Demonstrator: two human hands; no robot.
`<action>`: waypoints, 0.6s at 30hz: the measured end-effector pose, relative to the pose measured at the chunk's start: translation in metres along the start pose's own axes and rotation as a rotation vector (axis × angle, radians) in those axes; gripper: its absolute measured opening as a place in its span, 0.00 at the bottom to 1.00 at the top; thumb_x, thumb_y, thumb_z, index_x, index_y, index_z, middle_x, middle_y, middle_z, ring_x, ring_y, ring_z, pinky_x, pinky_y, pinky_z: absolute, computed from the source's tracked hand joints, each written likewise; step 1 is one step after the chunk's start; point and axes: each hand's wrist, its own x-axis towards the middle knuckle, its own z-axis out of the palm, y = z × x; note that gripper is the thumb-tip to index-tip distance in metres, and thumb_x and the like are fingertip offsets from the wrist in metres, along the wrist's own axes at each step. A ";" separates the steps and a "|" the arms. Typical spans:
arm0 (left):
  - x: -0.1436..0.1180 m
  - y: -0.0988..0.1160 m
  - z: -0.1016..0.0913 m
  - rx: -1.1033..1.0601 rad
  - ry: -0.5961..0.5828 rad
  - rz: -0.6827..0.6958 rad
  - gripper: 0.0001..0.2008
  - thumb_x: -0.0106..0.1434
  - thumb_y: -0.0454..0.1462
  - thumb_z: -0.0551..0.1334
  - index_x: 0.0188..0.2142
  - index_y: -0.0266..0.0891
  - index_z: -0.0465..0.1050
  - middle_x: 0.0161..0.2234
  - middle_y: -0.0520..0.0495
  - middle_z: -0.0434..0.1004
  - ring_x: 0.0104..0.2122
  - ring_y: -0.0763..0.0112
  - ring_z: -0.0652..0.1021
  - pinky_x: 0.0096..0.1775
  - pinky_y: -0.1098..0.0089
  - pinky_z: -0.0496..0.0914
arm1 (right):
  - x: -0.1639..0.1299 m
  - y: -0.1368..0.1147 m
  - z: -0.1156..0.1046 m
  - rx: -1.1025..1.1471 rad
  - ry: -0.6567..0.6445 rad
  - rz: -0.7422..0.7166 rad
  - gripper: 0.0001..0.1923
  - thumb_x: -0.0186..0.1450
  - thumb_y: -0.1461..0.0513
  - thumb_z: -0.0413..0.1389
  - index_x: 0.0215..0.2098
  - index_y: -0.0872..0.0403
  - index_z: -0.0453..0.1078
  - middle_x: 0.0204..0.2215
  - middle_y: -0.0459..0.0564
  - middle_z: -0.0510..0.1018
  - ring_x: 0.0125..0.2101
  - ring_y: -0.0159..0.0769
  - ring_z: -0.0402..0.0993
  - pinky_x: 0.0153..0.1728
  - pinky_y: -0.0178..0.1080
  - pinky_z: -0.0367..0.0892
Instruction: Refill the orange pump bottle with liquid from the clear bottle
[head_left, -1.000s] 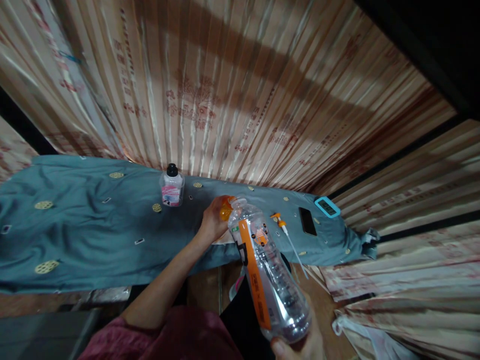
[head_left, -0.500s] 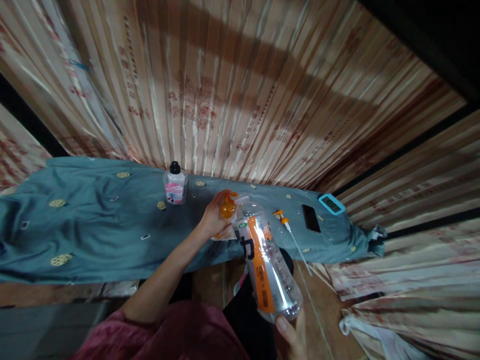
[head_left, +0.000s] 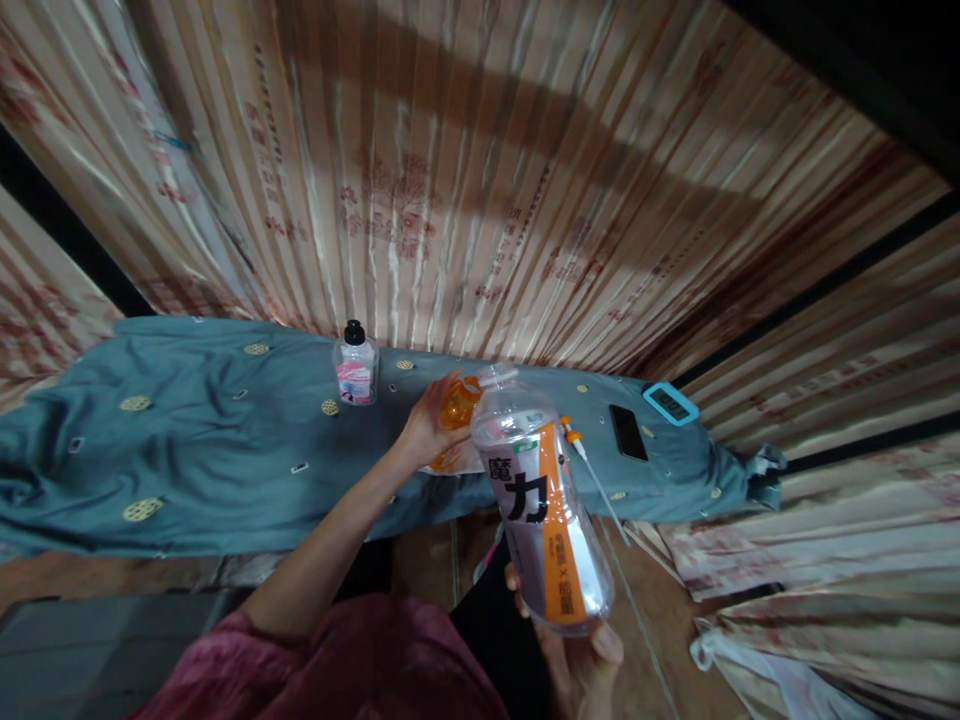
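My right hand [head_left: 581, 655] grips the base of a large clear plastic bottle [head_left: 541, 505] with an orange and white label, tilted so its open neck points away from me. My left hand [head_left: 431, 425] holds the bottle's orange cap [head_left: 457, 403] just left of the neck, over the teal cloth [head_left: 210, 450]. A small clear bottle with a black cap and pink label [head_left: 355, 363] stands upright on the cloth, further left. An orange pump nozzle with a long white tube [head_left: 589, 465] lies on the cloth to the right of the big bottle.
A dark phone [head_left: 628, 432] and a blue-framed digital timer [head_left: 670, 403] lie at the cloth's right end. Pleated printed curtains [head_left: 480, 170] hang behind. Wooden floor and a crumpled white bag [head_left: 757, 675] are at lower right. My red sleeve fills the bottom.
The big bottle has rotated in my right hand so its printed label now faces me, and it stands more upright. My left hand has stayed with the cap by the neck.
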 end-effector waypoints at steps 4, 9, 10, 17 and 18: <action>-0.013 0.009 -0.015 -0.084 0.067 -0.094 0.43 0.51 0.50 0.75 0.63 0.40 0.67 0.64 0.34 0.70 0.64 0.44 0.70 0.66 0.44 0.63 | 0.008 -0.001 0.018 0.052 -0.105 0.002 0.36 0.45 0.43 0.74 0.51 0.40 0.78 0.39 0.49 0.85 0.32 0.45 0.79 0.21 0.38 0.68; -0.058 0.036 -0.042 -0.486 0.139 -0.219 0.39 0.58 0.54 0.70 0.64 0.43 0.66 0.66 0.37 0.68 0.67 0.46 0.67 0.67 0.48 0.63 | 0.017 0.011 0.029 0.061 -0.187 0.045 0.45 0.45 0.45 0.74 0.61 0.38 0.71 0.40 0.49 0.85 0.34 0.50 0.81 0.25 0.43 0.73; -0.068 0.042 -0.044 -0.570 0.116 -0.244 0.38 0.58 0.55 0.70 0.64 0.43 0.67 0.65 0.37 0.70 0.66 0.45 0.69 0.66 0.48 0.64 | 0.019 0.015 0.031 0.058 -0.199 0.080 0.48 0.44 0.45 0.74 0.62 0.38 0.70 0.41 0.50 0.85 0.35 0.53 0.82 0.28 0.46 0.76; -0.105 0.073 -0.045 -0.818 0.034 -0.343 0.37 0.55 0.56 0.71 0.59 0.42 0.71 0.57 0.38 0.78 0.61 0.45 0.75 0.61 0.49 0.71 | 0.040 0.056 0.051 0.072 -0.290 0.252 0.45 0.45 0.51 0.73 0.61 0.41 0.69 0.41 0.49 0.85 0.43 0.57 0.83 0.41 0.59 0.79; -0.105 0.073 -0.046 -0.803 0.059 -0.348 0.36 0.54 0.56 0.72 0.58 0.42 0.72 0.54 0.38 0.79 0.59 0.46 0.76 0.59 0.50 0.72 | 0.043 0.062 0.054 0.073 -0.300 0.264 0.44 0.44 0.51 0.73 0.59 0.42 0.69 0.40 0.49 0.85 0.44 0.57 0.83 0.42 0.60 0.79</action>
